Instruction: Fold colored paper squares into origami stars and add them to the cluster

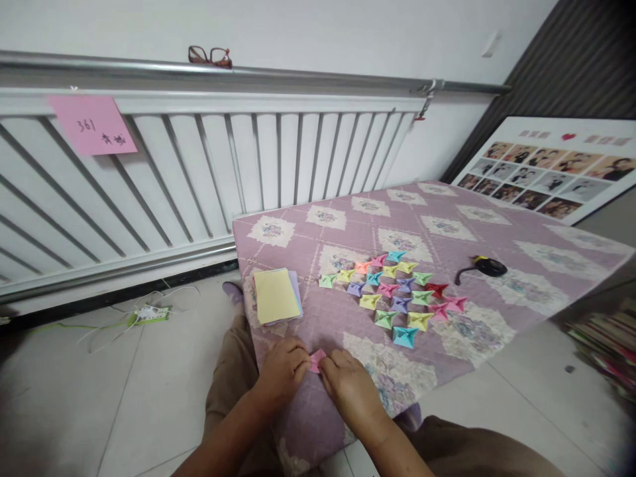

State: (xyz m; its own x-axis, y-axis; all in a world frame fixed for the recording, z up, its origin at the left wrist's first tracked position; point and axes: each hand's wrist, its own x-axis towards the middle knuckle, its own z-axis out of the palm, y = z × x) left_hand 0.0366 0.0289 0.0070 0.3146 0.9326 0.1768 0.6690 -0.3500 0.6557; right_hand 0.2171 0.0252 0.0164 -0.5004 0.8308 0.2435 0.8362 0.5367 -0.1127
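Between my two hands, near the front of the cloth-covered table (338,397), is a small folded piece of pink paper (317,361). My left hand (287,364) pinches its left side, fingers closed. On its right side, the thumb and fingers of my right hand (348,381) are pressed on it. Beyond my left hand lies a stack of coloured paper sheets (275,296), yellow on top. To the right, several small folded paper boats (399,303) stand in slanting rows, in blue, yellow, green, pink, purple and red.
A black tape measure (489,266) lies on the table's right part. Behind stands a white radiator (268,159) with a pink note (93,124); glasses (210,56) rest on the pipe above. A framed photo board (546,165) leans at right. A power strip (150,314) with cables lies on the floor.
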